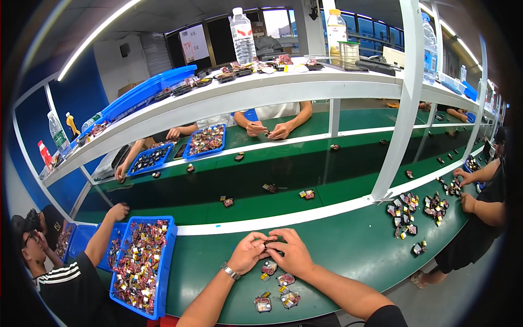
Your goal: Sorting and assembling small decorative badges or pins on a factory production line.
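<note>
We hold a small dark part [271, 244] between our left hand [245, 256] and our right hand [293, 255], drawn together with fingers closed on it above a green surface [348, 261]. Small pieces [290, 300] lie just below; a blue tray [169, 261] heaped with similar ones stands to our left. Beyond a white rail [261, 223], others dot a darker green strip [340, 177]. Higher, a white shelf [272, 92] carries bottles [242, 41] beneath ceiling lights [98, 38]. Our fingers hide most of the part, its shape unclear. The shelf blocks the heads of people opposite [278, 111]; the strip's far pieces are too small to make out.
</note>
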### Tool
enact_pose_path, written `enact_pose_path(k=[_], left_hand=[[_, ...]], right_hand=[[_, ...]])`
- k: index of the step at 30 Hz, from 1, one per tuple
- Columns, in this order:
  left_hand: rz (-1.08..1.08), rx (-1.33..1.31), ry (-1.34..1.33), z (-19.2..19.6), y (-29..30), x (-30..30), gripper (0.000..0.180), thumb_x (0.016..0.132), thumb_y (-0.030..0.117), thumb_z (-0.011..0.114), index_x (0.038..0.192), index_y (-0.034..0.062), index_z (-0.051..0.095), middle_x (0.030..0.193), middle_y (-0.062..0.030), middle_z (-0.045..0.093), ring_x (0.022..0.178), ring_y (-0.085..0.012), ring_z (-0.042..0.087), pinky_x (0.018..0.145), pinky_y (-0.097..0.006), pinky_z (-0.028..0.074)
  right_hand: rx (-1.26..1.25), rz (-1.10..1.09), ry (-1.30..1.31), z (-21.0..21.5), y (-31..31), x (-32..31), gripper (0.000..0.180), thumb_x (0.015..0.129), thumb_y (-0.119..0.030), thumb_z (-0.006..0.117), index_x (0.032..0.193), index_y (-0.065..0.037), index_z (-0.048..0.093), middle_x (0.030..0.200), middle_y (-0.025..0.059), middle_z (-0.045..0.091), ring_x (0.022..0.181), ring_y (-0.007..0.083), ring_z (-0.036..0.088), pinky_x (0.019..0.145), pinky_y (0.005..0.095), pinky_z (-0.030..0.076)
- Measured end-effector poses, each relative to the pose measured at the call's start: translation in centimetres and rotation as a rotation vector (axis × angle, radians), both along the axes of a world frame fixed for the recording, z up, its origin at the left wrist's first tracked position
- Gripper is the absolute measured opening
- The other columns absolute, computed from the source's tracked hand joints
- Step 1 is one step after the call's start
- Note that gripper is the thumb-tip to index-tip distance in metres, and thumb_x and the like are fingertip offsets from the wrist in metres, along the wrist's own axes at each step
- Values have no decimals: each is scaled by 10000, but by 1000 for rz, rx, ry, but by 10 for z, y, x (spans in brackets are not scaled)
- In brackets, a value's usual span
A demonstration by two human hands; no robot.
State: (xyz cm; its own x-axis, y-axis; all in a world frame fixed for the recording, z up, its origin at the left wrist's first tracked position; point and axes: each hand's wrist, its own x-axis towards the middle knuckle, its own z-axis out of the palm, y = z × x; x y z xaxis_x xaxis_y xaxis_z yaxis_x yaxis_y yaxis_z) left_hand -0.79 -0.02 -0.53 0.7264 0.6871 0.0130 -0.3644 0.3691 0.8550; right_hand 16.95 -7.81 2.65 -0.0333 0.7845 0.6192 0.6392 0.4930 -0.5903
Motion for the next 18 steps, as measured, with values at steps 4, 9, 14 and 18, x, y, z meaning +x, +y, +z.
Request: enact_pose_path(k=[4, 9, 14, 18], left_hand=[[6, -18, -8, -3, 0, 0, 214, 946, 48, 584, 1137, 54, 486, 1306, -177, 574, 1175, -248, 592, 965, -402, 526], [39, 0, 14, -3, -4, 4, 216, 945, 48, 589, 1134, 54, 485, 1300, -174, 574, 1167, -242, 595, 965, -406, 527], [117, 46, 6, -2, -4, 2, 198, 964, 33, 541, 1150, 35, 477, 1334, -196, 538, 1165, -246, 594, 959, -400, 530], [105, 55, 17, 0, -5, 2, 197, 980, 14, 495, 1175, 25, 465, 1346, -195, 528, 1174, -244, 586, 966, -387, 524]], right_hand=[[3, -28, 27, -4, 0, -3, 181, 744, -56, 740, 925, -69, 732, 1183, 76, 625, 1117, 291, 551, 924, 384, 483], [-41, 36, 100, -9, 4, -3, 207, 753, -30, 711, 957, -58, 727, 1235, 96, 607, 1197, 315, 514, 991, 401, 448], [-50, 74, 73, -3, 5, 0, 229, 772, -46, 696, 1000, -57, 720, 1285, 105, 580, 1250, 331, 480, 1030, 410, 425], [-73, 75, 63, -1, 4, 1, 231, 778, -59, 699, 1008, -64, 720, 1307, 98, 566, 1254, 326, 477, 1032, 413, 423]])
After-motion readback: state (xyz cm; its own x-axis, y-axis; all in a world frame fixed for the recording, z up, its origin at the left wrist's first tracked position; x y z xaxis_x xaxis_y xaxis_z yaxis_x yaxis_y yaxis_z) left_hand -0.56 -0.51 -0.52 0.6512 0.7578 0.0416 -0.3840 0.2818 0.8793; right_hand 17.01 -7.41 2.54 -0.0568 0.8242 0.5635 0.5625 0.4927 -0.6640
